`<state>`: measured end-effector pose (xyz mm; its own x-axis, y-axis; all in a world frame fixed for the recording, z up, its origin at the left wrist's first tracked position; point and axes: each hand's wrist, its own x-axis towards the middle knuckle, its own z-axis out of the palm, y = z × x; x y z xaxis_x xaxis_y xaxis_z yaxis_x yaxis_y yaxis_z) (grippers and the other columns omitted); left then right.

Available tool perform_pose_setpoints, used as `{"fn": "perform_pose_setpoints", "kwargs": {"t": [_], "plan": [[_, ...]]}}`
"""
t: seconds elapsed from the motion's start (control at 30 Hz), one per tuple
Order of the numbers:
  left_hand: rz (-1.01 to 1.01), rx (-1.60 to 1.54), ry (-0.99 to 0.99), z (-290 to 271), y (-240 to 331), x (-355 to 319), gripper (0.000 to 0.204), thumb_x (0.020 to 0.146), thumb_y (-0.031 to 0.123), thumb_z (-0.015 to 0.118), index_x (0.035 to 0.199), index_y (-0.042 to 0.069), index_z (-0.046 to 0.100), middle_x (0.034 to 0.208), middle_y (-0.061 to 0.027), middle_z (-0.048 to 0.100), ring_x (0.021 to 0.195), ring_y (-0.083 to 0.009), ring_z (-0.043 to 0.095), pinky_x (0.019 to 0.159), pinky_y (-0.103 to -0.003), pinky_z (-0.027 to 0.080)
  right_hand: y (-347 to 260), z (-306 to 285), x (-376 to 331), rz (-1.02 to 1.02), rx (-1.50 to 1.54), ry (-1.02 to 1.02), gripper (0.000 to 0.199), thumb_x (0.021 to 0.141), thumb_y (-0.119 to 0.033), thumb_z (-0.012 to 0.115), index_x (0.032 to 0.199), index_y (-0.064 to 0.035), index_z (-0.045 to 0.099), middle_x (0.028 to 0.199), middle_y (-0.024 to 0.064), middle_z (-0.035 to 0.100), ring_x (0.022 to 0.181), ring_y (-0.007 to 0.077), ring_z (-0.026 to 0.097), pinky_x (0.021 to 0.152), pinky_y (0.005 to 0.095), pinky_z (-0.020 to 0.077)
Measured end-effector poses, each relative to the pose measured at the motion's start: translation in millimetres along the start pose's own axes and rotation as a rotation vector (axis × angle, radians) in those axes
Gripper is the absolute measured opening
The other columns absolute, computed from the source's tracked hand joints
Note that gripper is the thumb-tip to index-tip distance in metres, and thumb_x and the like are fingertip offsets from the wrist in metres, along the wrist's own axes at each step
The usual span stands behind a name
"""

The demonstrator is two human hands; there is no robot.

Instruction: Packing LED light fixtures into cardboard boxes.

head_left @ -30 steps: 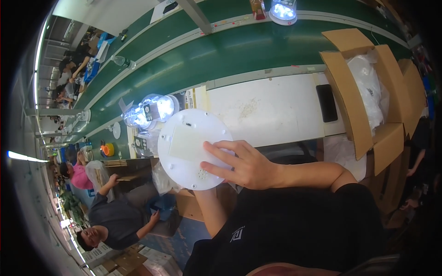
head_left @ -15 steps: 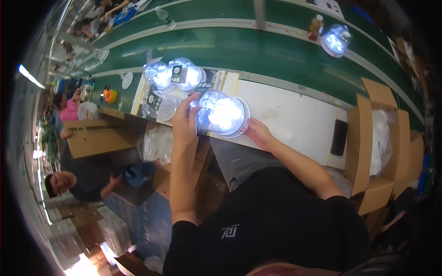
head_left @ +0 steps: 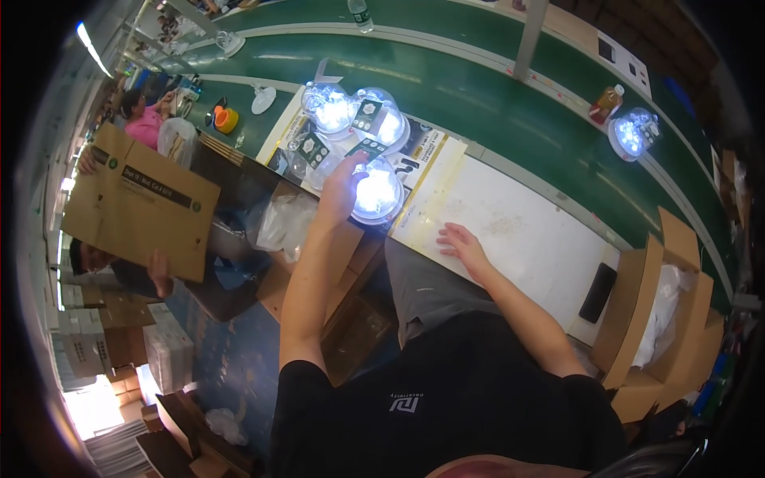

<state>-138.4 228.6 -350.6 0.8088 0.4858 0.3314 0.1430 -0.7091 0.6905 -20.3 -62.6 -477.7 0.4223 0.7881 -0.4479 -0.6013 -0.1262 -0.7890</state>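
bare white worktop [head_left: 518, 231] around right hand [head_left: 462, 247], lit lamps [head_left: 351, 111] crowding left end, open carton [head_left: 661, 311] walling right

Around the white worktable [head_left: 518, 231], an open cardboard box [head_left: 665, 311] stands at its right end beside a black phone [head_left: 598, 292], a green conveyor [head_left: 478, 88] runs behind it carrying a bottle [head_left: 607, 102], and a flattened carton [head_left: 135, 203] is held up far left.

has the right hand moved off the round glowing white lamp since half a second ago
Yes. The right hand has left the round glowing white lamp and now lies flat on the white worktop, to the lamp's right.
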Motion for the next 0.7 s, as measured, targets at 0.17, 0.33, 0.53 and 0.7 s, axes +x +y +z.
{"fn": "perform_pose_setpoints", "kwargs": {"t": [0.17, 0.33, 0.53, 0.7], "plan": [[0.042, 0.061, 0.002, 2, -19, 1, 0.032, 0.085, -0.005, 0.066, 0.116, 0.003, 0.062, 0.126, -0.0174, 0.065, 0.124, -0.0324, 0.060, 0.098, -0.039, 0.051, 16, -12, -12, 0.047, -0.061, 0.016, 0.037, 0.104, -0.019, 0.052, 0.137, -0.0016, 0.051, 0.127, 0.0124, 0.062, 0.112, 0.0206, 0.063, 0.090, 0.0334, 0.0539], [0.113, 0.098, 0.010, 11, -9, 0, 0.028, 0.085, -0.009, 0.063, 0.110, 0.002, 0.061, 0.127, -0.0135, 0.066, 0.130, -0.0357, 0.054, 0.100, -0.042, 0.048, 24, -14, -19, 0.111, -0.145, -0.010, 0.035, 0.104, -0.020, 0.053, 0.136, -0.0027, 0.052, 0.124, 0.0105, 0.064, 0.111, 0.0185, 0.063, 0.087, 0.0308, 0.0536], [0.163, 0.083, 0.170, 5, -4, -11, 0.050, 0.084, 0.000, 0.070, 0.132, 0.005, 0.057, 0.142, -0.0156, 0.056, 0.138, -0.0363, 0.046, 0.110, -0.041, 0.040, 32, -19, -17, 0.110, -0.223, 0.033, 0.031, 0.104, -0.020, 0.054, 0.129, -0.0019, 0.059, 0.118, 0.0099, 0.067, 0.106, 0.0187, 0.065, 0.084, 0.0300, 0.0541], [-0.284, -0.271, 0.628, 31, -17, -146, 0.019, 0.096, 0.003, 0.058, 0.114, 0.002, 0.063, 0.111, -0.0108, 0.066, 0.105, -0.0228, 0.064, 0.089, -0.032, 0.050, 6, -28, -37, 0.061, -0.384, 0.070, 0.031, 0.105, -0.021, 0.052, 0.128, -0.0019, 0.060, 0.118, 0.0100, 0.068, 0.106, 0.0180, 0.066, 0.087, 0.0310, 0.0532]]}}
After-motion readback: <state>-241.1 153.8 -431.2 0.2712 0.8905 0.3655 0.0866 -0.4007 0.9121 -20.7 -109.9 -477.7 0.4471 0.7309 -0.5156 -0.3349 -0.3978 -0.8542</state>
